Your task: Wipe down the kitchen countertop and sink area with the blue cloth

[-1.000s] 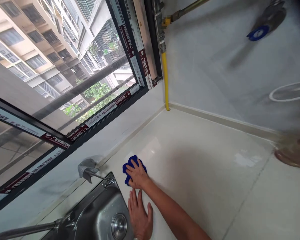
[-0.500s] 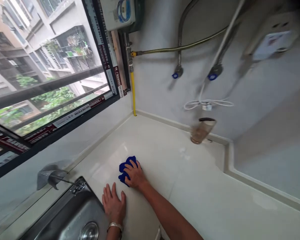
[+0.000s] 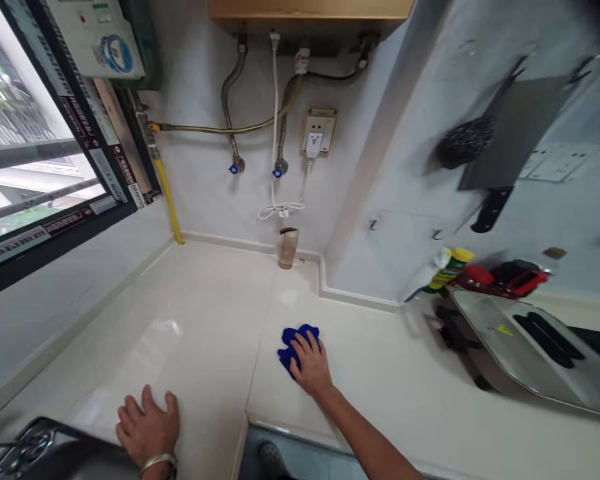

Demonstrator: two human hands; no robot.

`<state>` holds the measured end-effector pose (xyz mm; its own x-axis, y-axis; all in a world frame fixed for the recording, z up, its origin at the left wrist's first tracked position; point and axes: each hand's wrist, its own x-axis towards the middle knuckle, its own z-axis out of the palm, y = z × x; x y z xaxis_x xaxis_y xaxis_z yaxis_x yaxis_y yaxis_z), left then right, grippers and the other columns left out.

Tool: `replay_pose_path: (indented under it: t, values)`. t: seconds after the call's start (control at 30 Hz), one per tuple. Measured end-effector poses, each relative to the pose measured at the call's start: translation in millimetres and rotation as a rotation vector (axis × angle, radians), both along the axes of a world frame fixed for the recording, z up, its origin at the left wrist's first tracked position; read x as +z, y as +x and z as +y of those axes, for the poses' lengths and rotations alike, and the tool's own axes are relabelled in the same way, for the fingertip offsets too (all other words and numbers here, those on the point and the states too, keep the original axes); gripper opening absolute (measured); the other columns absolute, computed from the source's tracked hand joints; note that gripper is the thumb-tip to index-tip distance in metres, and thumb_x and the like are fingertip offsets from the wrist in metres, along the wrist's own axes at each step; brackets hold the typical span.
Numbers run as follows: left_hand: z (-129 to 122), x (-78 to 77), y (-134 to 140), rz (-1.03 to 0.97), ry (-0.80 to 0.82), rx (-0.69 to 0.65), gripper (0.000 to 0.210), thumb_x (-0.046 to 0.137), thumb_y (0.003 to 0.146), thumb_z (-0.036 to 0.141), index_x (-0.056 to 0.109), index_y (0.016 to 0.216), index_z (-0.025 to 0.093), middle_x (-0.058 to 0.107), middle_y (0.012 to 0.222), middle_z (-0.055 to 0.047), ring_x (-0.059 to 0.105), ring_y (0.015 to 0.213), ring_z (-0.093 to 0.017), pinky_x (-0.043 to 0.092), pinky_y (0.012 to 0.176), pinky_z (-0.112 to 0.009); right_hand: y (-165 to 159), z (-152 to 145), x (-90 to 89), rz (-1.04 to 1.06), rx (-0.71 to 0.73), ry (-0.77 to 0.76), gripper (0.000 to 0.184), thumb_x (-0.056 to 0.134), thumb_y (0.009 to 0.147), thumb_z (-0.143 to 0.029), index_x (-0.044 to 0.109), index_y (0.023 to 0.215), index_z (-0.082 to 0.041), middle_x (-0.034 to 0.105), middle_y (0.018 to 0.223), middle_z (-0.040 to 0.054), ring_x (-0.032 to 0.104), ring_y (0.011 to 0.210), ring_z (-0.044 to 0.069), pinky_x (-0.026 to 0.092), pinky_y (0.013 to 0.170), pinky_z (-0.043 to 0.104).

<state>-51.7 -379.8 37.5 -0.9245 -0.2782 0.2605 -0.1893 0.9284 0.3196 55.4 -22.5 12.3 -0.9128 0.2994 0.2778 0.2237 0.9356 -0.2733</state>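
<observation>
A crumpled dark blue cloth (image 3: 289, 350) lies on the white countertop (image 3: 210, 320). My right hand (image 3: 313, 363) presses down on it, fingers spread over the cloth. On the counter beside the sink, my left hand (image 3: 150, 427) rests with its fingers apart and holds nothing; a bracelet is on its wrist. The metal sink (image 3: 75, 453) shows only in part at the lower left corner.
A brownish clear tumbler (image 3: 289, 249) stands by the back wall. To the right sits an electric pan with a glass lid (image 3: 540, 353), bottles (image 3: 447, 270) behind it. A cleaver (image 3: 520, 133) hangs on the wall. A yellow gas pipe (image 3: 169, 200) runs down the corner.
The view has turned to the right, bringing in the pan and hanging tools. My right hand has slid the cloth rightward along the counter. My left hand stays open near the sink.
</observation>
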Motion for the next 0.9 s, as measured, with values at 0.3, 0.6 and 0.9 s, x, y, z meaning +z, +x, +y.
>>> replay_pose_path:
  t: [0.3,0.6,0.9]
  values:
    - [1.2,-7.7,5.9,0.104,0.019,-0.042,0.062,0.035,0.092,0.043,0.048,0.14,0.006,0.035,0.153,-0.029,0.026,0.147,-0.041,0.027,0.114,-0.059,190.7,104.9,-31.8,-0.058,-0.429,0.271,0.051,0.035,0.093,-0.037,0.057,0.135,-0.021,0.054,0.145,0.0069,0.034,0.142,0.032,0.034,0.11,0.054]
    - [0.9,-23.9,4.5,0.168,0.043,-0.044,0.062,0.037,0.092,0.04,0.046,0.142,0.002,0.032,0.154,-0.033,0.022,0.148,-0.045,0.026,0.114,-0.064,262.6,99.6,-46.9,0.037,-0.774,0.325,0.056,0.033,0.09,-0.041,0.057,0.138,-0.025,0.056,0.139,0.0171,0.04,0.133,0.046,0.04,0.091,0.073]
    - [-0.1,-28.6,4.7,0.189,0.037,-0.061,0.063,0.04,0.092,0.039,0.046,0.142,0.002,0.032,0.155,-0.032,0.021,0.149,-0.044,0.024,0.115,-0.064,145.3,-37.9,-18.8,-0.15,-0.309,0.258,0.055,0.037,0.091,-0.033,0.054,0.141,-0.017,0.045,0.153,0.011,0.03,0.142,0.04,0.031,0.108,0.063]
